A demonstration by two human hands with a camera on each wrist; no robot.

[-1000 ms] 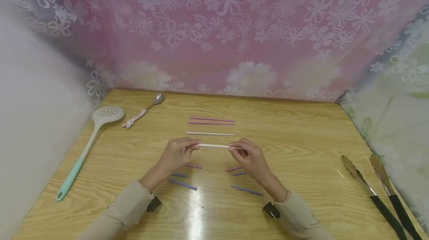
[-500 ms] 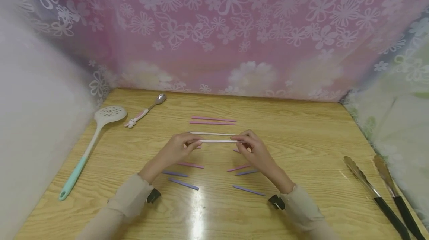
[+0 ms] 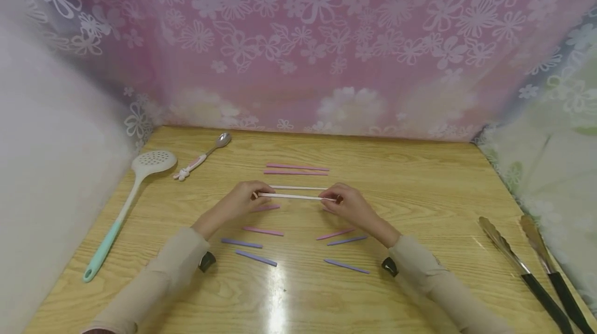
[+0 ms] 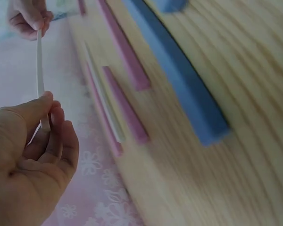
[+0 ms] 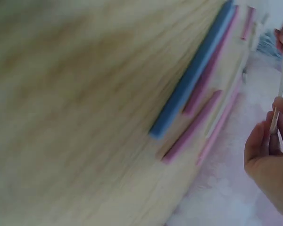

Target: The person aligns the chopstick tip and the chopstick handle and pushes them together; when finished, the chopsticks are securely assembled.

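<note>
In the head view my left hand pinches a white chopstick near its left end, and my right hand pinches it near its right end. The stick is held level, raised off the table. From the left wrist view, thumb and fingers of the left hand close on the white chopstick. Just behind lies a second white chopstick, its ends partly hidden by the hands. Beyond that are two pink chopsticks. Nearer me lie short pink sticks and blue sticks, in a left and a right group.
A white skimmer with a mint handle and a spoon with a rabbit handle lie at the left. Metal tongs with black grips lie at the right edge. A pink floral cloth hangs behind the wooden table.
Both hands have moved the white chopstick slightly away from me, toward the other white one. The left fingers have shifted outward, so more of the stick shows. The lying sticks have stayed put.
</note>
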